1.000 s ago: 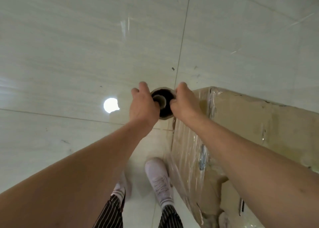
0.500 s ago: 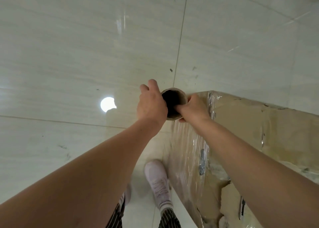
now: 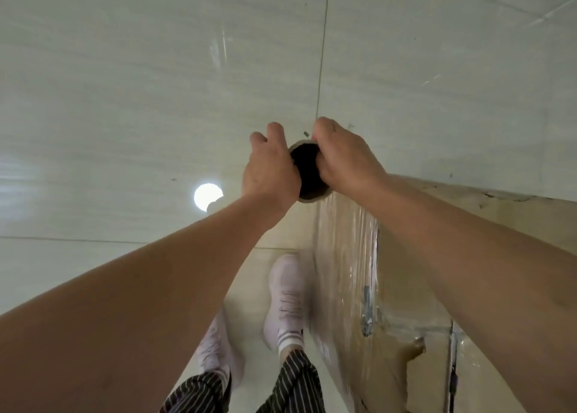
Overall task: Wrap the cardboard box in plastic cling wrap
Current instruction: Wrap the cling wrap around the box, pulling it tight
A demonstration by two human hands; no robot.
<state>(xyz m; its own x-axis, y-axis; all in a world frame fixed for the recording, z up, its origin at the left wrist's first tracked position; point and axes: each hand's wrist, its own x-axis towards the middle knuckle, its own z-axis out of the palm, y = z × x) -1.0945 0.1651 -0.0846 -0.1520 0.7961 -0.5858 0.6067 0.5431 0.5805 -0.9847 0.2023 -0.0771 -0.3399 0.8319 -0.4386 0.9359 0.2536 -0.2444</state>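
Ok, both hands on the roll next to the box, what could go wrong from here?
1. The stretched film already looks creased, so it may bunch or tear at the cardboard box corner.
2. Both hands, left and right, grip only the roll top, so it could tilt.
3. The shoe steps close to the film.

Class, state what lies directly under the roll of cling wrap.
A sheet of film hangs from the roll down the cardboard box side. The roll's lower end is hidden.
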